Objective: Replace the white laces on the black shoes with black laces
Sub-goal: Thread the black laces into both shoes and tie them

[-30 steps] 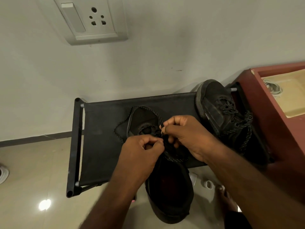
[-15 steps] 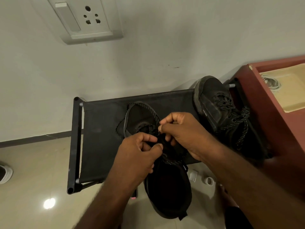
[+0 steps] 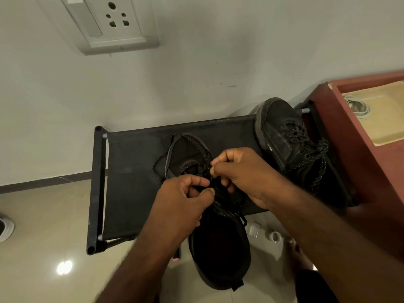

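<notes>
Both hands are working over a black shoe lying half on a black fabric shelf, its heel hanging off the front edge. The left hand is holding the speckled black lace in a thumb-and-forefinger grip; the right hand is pinching it too. A second black shoe, black-laced, is sitting at the shelf's right end, its white side lettering seemingly reading "asian". White laces are lying in a beige tray.

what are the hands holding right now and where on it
Both the left hand and right hand pinch the black lace by its strands at the top eyelets of the near shoe.
</notes>
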{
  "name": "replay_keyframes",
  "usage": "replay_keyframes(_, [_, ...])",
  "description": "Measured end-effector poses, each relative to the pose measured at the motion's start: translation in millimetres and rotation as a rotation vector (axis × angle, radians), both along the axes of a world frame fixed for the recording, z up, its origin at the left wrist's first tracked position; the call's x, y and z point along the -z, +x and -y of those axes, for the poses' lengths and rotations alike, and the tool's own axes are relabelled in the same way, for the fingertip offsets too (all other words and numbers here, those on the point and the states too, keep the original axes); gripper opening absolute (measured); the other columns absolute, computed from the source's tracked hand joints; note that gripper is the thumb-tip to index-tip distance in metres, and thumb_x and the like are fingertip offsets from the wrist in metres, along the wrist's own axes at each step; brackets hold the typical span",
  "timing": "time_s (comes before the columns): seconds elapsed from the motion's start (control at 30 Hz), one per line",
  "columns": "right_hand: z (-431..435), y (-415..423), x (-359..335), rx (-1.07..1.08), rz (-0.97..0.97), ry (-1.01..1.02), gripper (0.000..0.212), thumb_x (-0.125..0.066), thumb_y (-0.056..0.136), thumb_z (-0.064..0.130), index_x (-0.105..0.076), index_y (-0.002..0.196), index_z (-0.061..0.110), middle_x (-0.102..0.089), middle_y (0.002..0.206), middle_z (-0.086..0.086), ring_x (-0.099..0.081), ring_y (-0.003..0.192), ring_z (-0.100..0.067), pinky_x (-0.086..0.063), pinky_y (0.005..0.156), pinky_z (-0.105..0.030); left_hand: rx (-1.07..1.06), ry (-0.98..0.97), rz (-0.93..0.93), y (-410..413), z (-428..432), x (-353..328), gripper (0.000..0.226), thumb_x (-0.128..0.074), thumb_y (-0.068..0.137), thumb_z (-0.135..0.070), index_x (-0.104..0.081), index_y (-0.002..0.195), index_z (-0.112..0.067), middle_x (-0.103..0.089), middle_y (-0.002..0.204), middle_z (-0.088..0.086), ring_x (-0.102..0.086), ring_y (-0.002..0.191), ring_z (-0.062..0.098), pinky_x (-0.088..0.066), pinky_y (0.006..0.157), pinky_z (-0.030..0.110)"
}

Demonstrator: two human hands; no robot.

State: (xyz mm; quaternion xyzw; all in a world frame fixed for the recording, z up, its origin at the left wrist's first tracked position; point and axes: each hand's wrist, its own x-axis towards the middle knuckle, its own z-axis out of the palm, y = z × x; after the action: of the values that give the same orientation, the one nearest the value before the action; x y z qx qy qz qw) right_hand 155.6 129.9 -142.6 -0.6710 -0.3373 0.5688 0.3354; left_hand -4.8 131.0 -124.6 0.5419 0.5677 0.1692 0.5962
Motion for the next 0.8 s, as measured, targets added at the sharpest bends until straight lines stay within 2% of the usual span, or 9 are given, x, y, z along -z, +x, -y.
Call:
replay_keyframes(0.2, [-0.3,0.9,1.9,-0.01,0.022,-0.01,0.005,-0.068,0.084,0.004,-0.069,0.082,0.01,-0.061,0.07,-0.01,-0.05,0.05,-0.007,-0.04,0.043,-0.021,-0.008,0.006,0.0,2.9,0.0,4.3,0.007,-0.069,0.089,-0.015,-0.067,0.095,-0.018,-0.053,0.056,0.007,-0.046,0.04,0.007,-0.046,0.042,0.018])
replay_keyframes(0.37, [-0.3,0.7,2.4,0.0,0.044,0.009,0.003,-0.07,0.086,0.005,-0.07,0.086,0.008,-0.066,0.068,-0.001,-0.057,0.054,-0.008,-0.044,0.046,-0.021,-0.007,0.031,-0.007,2.8,-1.0,4.6,0.005,-0.069,0.089,-0.016,-0.068,0.092,-0.019,-0.054,0.058,0.009,-0.046,0.043,0.009,-0.045,0.043,0.018])
replay_keyframes(0.5, [0.6,1.3,2.5,0.021,-0.003,0.004,0.003,-0.068,0.088,0.004,-0.069,0.088,0.007,-0.068,0.074,-0.003,-0.062,0.059,-0.011,-0.047,0.049,-0.022,-0.007,0.024,0.012,3.3,-0.9,3.4,0.005,-0.068,0.089,-0.015,-0.069,0.092,-0.019,-0.053,0.059,0.011,-0.044,0.043,0.01,-0.043,0.043,0.019])
replay_keyframes(0.67, [0.8,1.9,1.7,0.047,-0.056,-0.008,0.007,-0.066,0.087,0.001,-0.067,0.084,0.007,-0.067,0.075,-0.004,-0.061,0.058,-0.012,-0.047,0.048,-0.024,-0.013,0.006,0.039,3.4,0.7,2.1,0.01,-0.066,0.09,-0.014,-0.071,0.088,-0.023,-0.05,0.047,0.0,-0.043,0.04,0.006,-0.041,0.043,0.018])
replay_keyframes(0.8, [-0.3,2.6,3.3,0.07,-0.078,-0.023,0.012,-0.065,0.086,0.0,-0.066,0.079,0.009,-0.067,0.072,-0.004,-0.061,0.057,-0.012,-0.046,0.048,-0.025,-0.014,0.012,0.038,3.1,1.1,2.4,0.013,-0.066,0.09,-0.014,-0.071,0.087,-0.026,-0.05,0.046,-0.002,-0.043,0.04,0.007,-0.041,0.043,0.02])
